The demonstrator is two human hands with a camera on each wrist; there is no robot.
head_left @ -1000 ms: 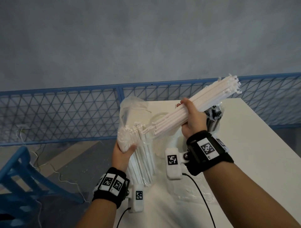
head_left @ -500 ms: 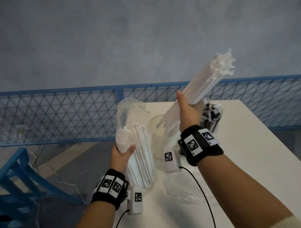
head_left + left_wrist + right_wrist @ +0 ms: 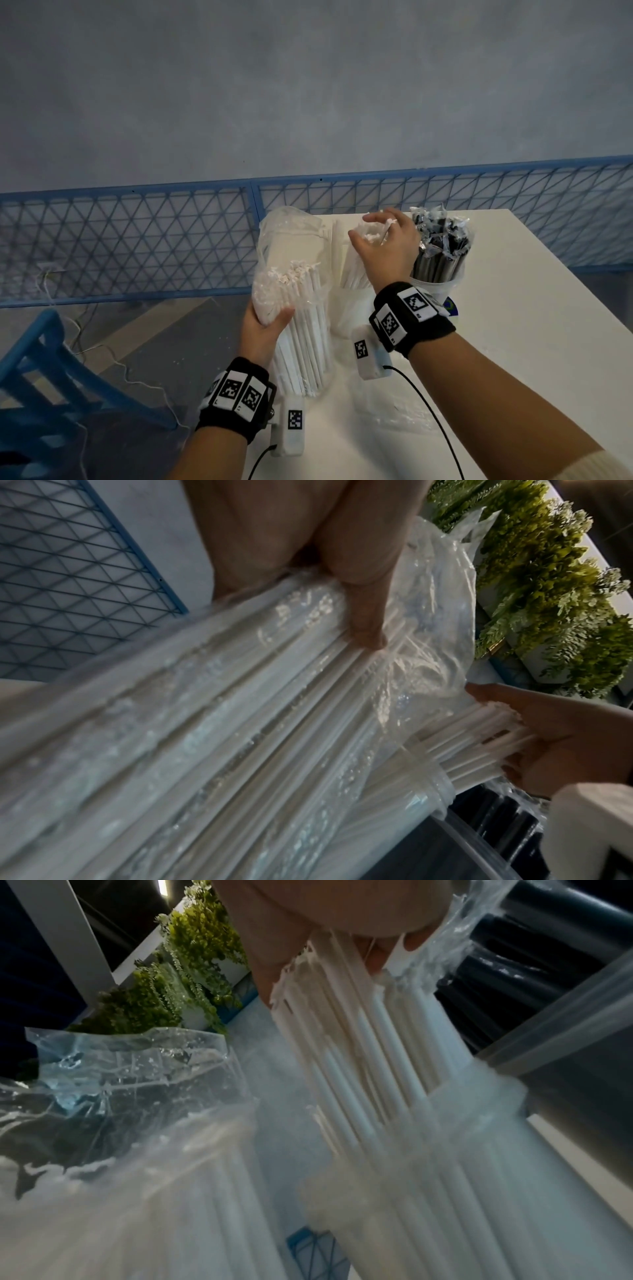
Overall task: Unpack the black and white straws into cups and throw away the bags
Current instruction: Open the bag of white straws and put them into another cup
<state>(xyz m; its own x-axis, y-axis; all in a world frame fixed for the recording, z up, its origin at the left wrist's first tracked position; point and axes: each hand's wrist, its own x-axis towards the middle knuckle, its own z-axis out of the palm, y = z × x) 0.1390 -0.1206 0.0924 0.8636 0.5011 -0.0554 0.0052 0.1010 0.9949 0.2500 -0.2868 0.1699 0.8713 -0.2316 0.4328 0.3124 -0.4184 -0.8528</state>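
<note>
My left hand [image 3: 265, 325] [image 3: 363, 588] grips a clear bag [image 3: 294, 246] [image 3: 240, 696] that stands upright at the table's left edge, about half full of white straws. Just right of it, a bundle of white straws [image 3: 352, 274] [image 3: 359, 1042] stands in a clear cup [image 3: 342, 315] [image 3: 421, 791]. My right hand [image 3: 383, 246] [image 3: 565, 737] cups the bundle's top ends, thumb on one side and fingers on the other. Behind that wrist, a second cup [image 3: 442, 291] holds wrapped black straws [image 3: 438, 246] [image 3: 514, 947].
An empty clear bag [image 3: 397, 407] lies flat on the white table [image 3: 513, 342] near my right forearm. A blue mesh fence [image 3: 137, 240] runs behind the table. A blue chair [image 3: 41, 370] stands on the floor to the left.
My right hand swung the raised bundle of white straws upright and lowered it into the clear cup. My left hand kept its hold on the bag.
</note>
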